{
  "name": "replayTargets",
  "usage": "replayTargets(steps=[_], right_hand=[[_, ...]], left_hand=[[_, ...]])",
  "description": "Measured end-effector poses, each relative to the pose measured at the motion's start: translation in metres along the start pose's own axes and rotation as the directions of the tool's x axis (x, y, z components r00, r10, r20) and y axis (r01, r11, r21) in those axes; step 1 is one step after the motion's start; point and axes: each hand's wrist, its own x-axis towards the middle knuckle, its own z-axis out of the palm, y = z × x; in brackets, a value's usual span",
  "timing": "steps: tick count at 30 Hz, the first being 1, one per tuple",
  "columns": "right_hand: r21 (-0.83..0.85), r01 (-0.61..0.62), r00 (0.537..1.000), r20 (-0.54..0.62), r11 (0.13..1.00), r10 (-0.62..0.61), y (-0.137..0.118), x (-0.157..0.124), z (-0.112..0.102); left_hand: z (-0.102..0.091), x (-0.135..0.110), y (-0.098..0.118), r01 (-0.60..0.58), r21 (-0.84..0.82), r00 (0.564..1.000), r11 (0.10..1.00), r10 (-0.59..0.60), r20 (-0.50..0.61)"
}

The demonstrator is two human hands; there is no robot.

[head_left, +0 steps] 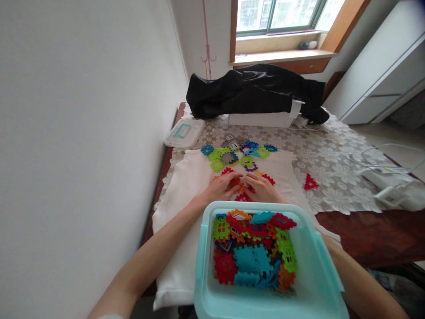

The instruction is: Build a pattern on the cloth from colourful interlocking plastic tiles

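My left hand [222,187] and my right hand [261,187] meet over a white cloth [181,199], fingers curled in and closed. Between them is an orange interlocking plastic tile [235,181], with red tile parts showing by the right fingers; how the pieces join is hidden. A red tile [243,197] lies just below the fingers. Other red tiles [227,171] lie beyond the hands. Nearest me, a turquoise tub [312,274] holds many toothed tiles in blue, green, red and orange, some with window shapes.
Beyond the hands are loose green tiles [217,156] and blue ones [207,149]. A lone red triangle tile [310,181] lies on the lace tablecloth [332,155]. A clear lid [186,133] is by the wall; a black cover [252,91] drapes something at the back.
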Motion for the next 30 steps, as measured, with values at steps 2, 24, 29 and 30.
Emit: replayTargets(steps=[2,24,29,30], right_hand=[[-0.004,0.008,1.0,-0.016,1.0,-0.008,0.0006,0.0001,-0.0004],[0.077,-0.019,1.0,-0.014,0.997,0.02,-0.0024,0.0008,-0.0046],[0.076,-0.035,0.999,-0.011,0.997,0.036,-0.0019,0.0007,-0.0042],[0.067,-0.038,0.999,-0.006,0.997,0.038,-0.0016,0.0007,-0.0038]], left_hand=[[-0.0004,0.0008,0.0017,-0.005,0.006,1.0,1.0,0.006,-0.009],[-0.0053,-0.0007,0.0052,0.053,-0.068,0.999,0.996,-0.053,-0.005],[-0.0056,-0.0008,0.0019,0.028,-0.043,1.0,0.999,-0.027,0.008],[-0.0052,-0.0002,0.0016,0.026,-0.014,1.0,1.0,-0.026,0.013]])
